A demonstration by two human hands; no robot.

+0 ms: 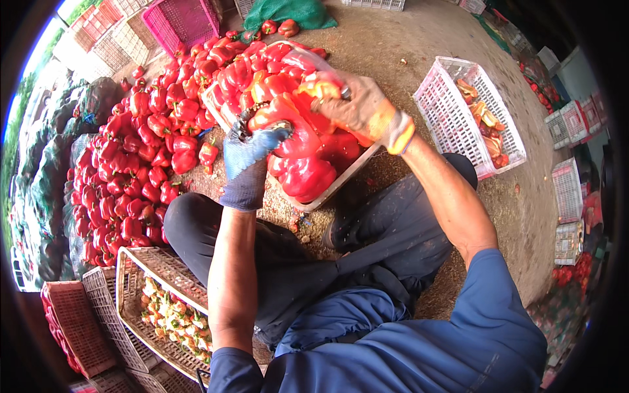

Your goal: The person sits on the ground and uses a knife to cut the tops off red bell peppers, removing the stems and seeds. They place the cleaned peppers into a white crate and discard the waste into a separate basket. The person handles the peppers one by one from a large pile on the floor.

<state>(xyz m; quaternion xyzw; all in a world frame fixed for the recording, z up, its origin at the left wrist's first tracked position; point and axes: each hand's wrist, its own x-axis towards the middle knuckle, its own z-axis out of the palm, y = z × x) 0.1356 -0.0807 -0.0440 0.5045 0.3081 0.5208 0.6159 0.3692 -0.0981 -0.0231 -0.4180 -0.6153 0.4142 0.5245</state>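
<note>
My left hand (253,157), in a blue-grey coated glove, grips a large red bell pepper (290,125) above a crate (339,189) heaped with red peppers. Close to that pepper's right side, my right hand (361,105) wears an orange glove with a brown, soiled coating. Its fingers are curled and blurred by motion. A small metal end of a tool (345,92) shows at the fingers; the rest of it is hidden. Whether the orange patch at the fingertips is glove or pepper is unclear.
Loose red peppers (142,147) form a big pile at left. A pale plastic crate (442,113) at right contains pepper pieces (484,118). Beside my left knee, another crate (162,260) holds pepper cores (174,319). Green mesh sacks (46,186) stand far left; a pink crate (182,22) lies behind.
</note>
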